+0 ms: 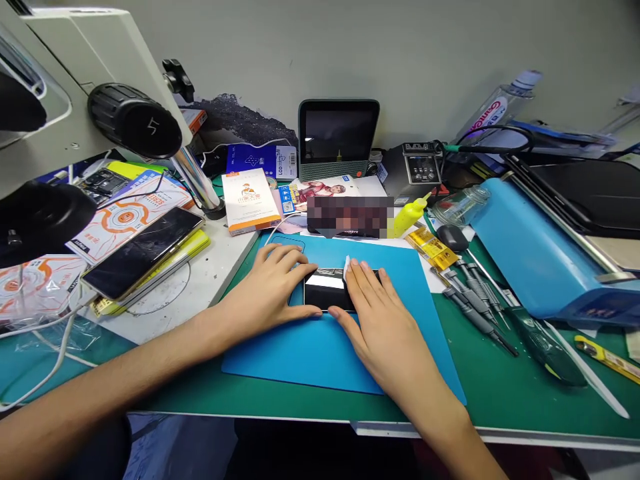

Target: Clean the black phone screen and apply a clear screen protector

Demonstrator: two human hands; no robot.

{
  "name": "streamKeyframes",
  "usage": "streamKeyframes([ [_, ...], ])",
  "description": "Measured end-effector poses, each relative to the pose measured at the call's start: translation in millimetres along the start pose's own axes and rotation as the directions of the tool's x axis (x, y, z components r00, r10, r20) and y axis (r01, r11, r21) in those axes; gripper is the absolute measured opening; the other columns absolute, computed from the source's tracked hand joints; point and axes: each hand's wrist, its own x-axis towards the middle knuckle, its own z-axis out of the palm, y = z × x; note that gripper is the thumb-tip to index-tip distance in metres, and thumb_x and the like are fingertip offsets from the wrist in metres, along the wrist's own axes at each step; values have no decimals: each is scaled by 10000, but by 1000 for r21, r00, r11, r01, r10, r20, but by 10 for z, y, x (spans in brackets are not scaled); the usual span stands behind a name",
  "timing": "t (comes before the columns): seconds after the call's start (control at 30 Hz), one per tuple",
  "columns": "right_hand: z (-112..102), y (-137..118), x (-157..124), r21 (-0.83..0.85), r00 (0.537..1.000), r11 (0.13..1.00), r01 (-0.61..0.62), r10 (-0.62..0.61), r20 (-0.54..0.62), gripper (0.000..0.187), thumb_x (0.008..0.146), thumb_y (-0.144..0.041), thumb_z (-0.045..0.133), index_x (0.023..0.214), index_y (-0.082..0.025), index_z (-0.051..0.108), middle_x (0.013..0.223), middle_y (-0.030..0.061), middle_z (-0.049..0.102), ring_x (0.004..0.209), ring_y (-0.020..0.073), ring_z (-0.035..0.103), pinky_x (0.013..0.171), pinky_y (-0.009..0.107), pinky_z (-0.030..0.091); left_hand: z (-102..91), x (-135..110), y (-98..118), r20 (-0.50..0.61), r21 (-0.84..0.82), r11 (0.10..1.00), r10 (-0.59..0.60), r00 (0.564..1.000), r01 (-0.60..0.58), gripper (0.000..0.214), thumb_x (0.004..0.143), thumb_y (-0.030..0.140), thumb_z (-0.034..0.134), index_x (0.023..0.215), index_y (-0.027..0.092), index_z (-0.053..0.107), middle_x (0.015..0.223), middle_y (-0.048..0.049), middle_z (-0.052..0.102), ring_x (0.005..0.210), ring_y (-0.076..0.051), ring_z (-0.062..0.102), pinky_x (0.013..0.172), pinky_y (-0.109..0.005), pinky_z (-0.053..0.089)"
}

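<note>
Head view: one dark, glossy phone (324, 297) lies flat, glossy face up, on the blue mat (310, 357) covering part of the green surface (245, 399). The left hand (275, 283) has its fingers part open, thumb at the near edge and forefinger at the far edge, holding the left end. The right hand (383, 320) lies nearly flat over the right end, fingers extended, thumb apart, with a thin white wipe (347, 267) beneath them.

Risks, as judged: grit caught under the wipe could scratch the glossy face; uneven pressure from the right could slide the phone if the left hold slackens; bare fingertips could leave smudges.

Orientation: long axis runs left to right, roughly parallel to the near edge of the surface. Which end is the top cannot be determined.
</note>
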Motion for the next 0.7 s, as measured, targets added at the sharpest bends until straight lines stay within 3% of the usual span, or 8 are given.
streamKeyframes([
  [0.33, -11, -87, -441, -57, 994, 996, 62, -67, -82, 731, 1088, -546, 409, 1603, -28, 394, 1636, 190, 457, 1537, 330, 429, 1264, 562, 374, -6, 13, -4, 16, 10, 1000, -7, 1000, 7, 708, 881, 663, 737, 1366, 159, 629, 1303, -139, 670, 1315, -377, 544, 1132, -558, 356],
  [0.6, -32, -32, 64, 10, 1000, 1000, 25, -25, 15, 696, 1102, -544, 347, 1588, -55, 442, 1657, 184, 425, 1561, 329, 383, 1289, 581, 327, 7, -5, -2, -7, 9, 1000, 3, 1000, -3, 630, 912, 634, 720, 1350, 189, 634, 1300, -136, 674, 1324, -370, 546, 1128, -555, 367],
  [0.7, -23, -82, 38, -12, 1000, 1000, 8, -8, -4, 712, 1099, -541, 364, 1588, -27, 429, 1662, 186, 413, 1561, 332, 384, 1287, 569, 341, 5, 1, 1, -6, 23, 1000, 8, 1000, -8, 641, 913, 639, 715, 1344, 171, 636, 1301, -145, 675, 1312, -374, 554, 1120, -557, 372],
])
